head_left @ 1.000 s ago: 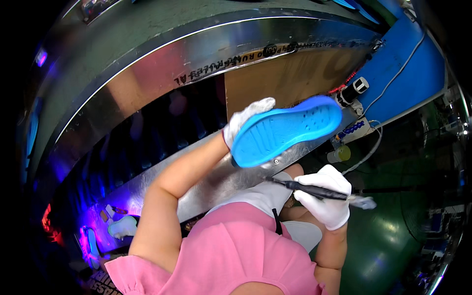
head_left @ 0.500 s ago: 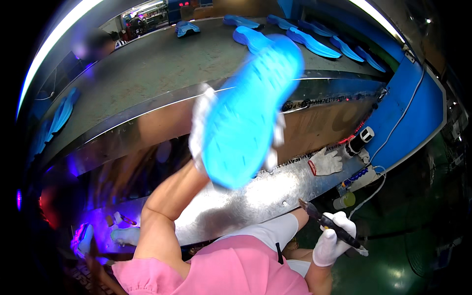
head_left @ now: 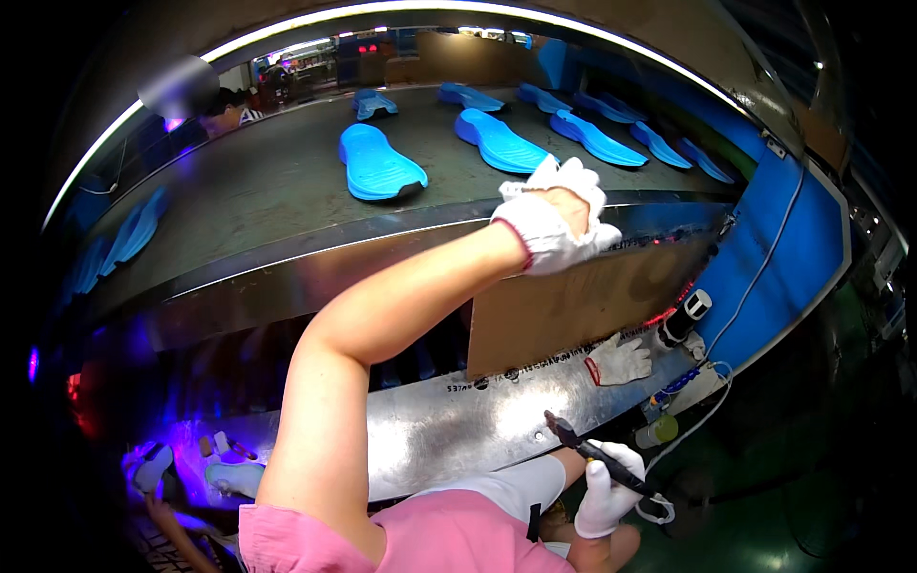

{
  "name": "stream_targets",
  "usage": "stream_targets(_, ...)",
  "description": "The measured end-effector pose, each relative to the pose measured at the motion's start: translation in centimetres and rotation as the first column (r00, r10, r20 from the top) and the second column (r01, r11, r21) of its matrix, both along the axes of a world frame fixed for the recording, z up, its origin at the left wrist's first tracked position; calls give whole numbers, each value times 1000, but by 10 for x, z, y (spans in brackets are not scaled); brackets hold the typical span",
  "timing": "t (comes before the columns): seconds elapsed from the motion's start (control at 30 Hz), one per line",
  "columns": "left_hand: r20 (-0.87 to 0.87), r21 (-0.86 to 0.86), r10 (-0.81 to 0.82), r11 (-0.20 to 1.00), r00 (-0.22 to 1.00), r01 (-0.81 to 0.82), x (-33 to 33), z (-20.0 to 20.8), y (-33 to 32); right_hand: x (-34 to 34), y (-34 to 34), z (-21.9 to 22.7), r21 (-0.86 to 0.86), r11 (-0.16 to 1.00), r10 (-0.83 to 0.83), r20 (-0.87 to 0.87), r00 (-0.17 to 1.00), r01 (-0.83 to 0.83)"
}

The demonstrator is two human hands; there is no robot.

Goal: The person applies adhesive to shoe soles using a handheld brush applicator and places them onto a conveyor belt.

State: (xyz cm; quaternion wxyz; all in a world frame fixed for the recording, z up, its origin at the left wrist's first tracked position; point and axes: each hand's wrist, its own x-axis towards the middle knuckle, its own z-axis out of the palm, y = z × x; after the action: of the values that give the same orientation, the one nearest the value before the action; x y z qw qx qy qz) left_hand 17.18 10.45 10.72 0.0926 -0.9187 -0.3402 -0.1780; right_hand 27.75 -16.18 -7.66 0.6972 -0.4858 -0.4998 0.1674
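The near sole (head_left: 501,143) lies on the dark belt (head_left: 267,201), just past the fingers of the left hand (head_left: 564,215); from here I cannot tell whether the fingertips touch its close end; a second sole (head_left: 380,164) lies further left, well apart from that hand and near the belt's steel rim (head_left: 315,241); the left hand has its gloved fingers loosely spread, with nothing to be seen in the grasp, and it hangs over the rim; the left arm rises from the pink sleeve (head_left: 306,535), bends at the elbow and slants up to the right; the right hand (head_left: 611,487), gloved too, is low beside the lap, fingers wrapped around the black tool (head_left: 626,475); the tool tilts up to the left, its dark tip standing out beyond the fingers, by the edge of the shiny ledge (head_left: 430,444); a spare glove (head_left: 623,364) lies on the ledge, before the cardboard (head_left: 544,315).
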Motion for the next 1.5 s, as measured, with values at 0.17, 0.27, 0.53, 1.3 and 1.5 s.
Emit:
stream_targets(0.17, -79, 49, 243, 970, 967, -239, -41, -10, 23, -7, 5, -3, -24, 998, 59, -63, 996, -61)
stream_targets(0.27, 111, 382, -20, 924, 994, -24, -99, 4, -6, -8, 12, -4, -26, 999, 45, -45, 998, -46)
stream_targets(0.53, -113, 239, 876, 482, 469, -843, -385, 20, -49, -15, 26, -15, -153, 965, 201, -95, 975, -213)
stream_targets(1.3, 644, 187, 120, 933, 756, -306, -445, -34, -70, 9, 40, -22, -195, 979, -17, -354, 935, -56)
stream_targets(1.5, 649, 425, -206, 897, 732, -124, -212, -72, -154, 36, 32, -39, -123, 992, -91, -519, 850, 30)
